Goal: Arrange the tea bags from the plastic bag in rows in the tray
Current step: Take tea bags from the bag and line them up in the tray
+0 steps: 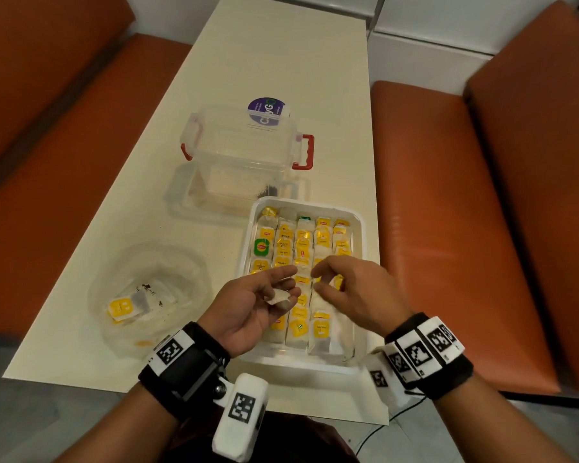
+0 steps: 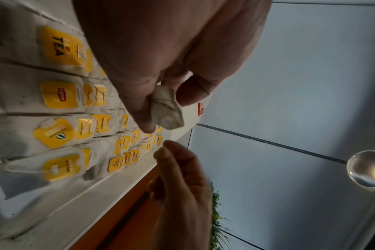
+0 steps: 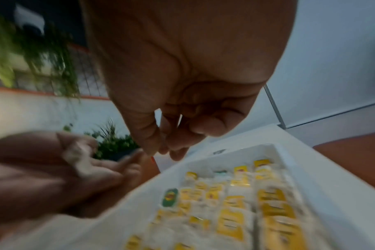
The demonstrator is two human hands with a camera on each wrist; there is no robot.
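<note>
A white tray (image 1: 300,362) in front of me holds several rows of tea bags (image 1: 303,243) with yellow tags. My left hand (image 1: 288,280) is palm up over the tray's near left part and pinches a crumpled tea bag (image 1: 279,297); the left wrist view shows this tea bag (image 2: 166,110) held between thumb and fingers. My right hand (image 1: 316,279) hovers over the tray's middle, close to the left hand, fingers loosely curled and holding nothing that I can see. The clear plastic bag (image 1: 154,272) lies at the left with a few tea bags (image 1: 119,308) inside.
A clear plastic box (image 1: 244,152) with red handles stands behind the tray, its clear lid (image 1: 181,205) lying beside it. A round purple sticker (image 1: 268,110) lies farther back. Orange benches (image 1: 448,195) flank the cream table (image 1: 281,61). The table's near edge is just below the tray.
</note>
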